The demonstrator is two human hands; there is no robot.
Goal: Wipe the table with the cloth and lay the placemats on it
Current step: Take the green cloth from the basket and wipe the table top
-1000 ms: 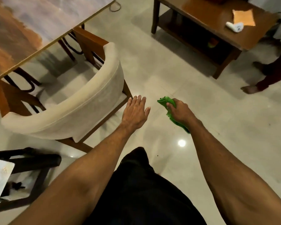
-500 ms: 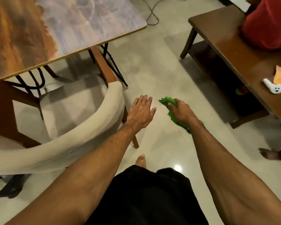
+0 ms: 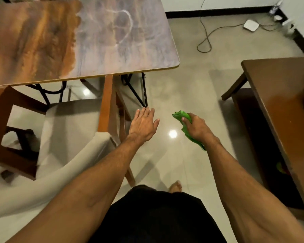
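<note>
A green cloth (image 3: 184, 118) is bunched in my right hand (image 3: 196, 128), held out over the tiled floor. My left hand (image 3: 144, 126) is flat, fingers together, holding nothing, just left of the cloth and beside the chair's back. The dining table (image 3: 88, 35), with a brown and grey marbled top, fills the upper left; its near right corner lies ahead of my hands. No placemats are in view.
A cream-cushioned wooden chair (image 3: 63, 130) stands tucked at the table's near edge, left of my left arm. A dark wooden side table (image 3: 279, 95) runs along the right. A cable (image 3: 207, 35) and a white box (image 3: 251, 25) lie on the floor by the far wall.
The view has swung toward the dining table, which now fills more of the frame. The side table slid to the right edge. Both hands keep their pose, cloth still gripped.
</note>
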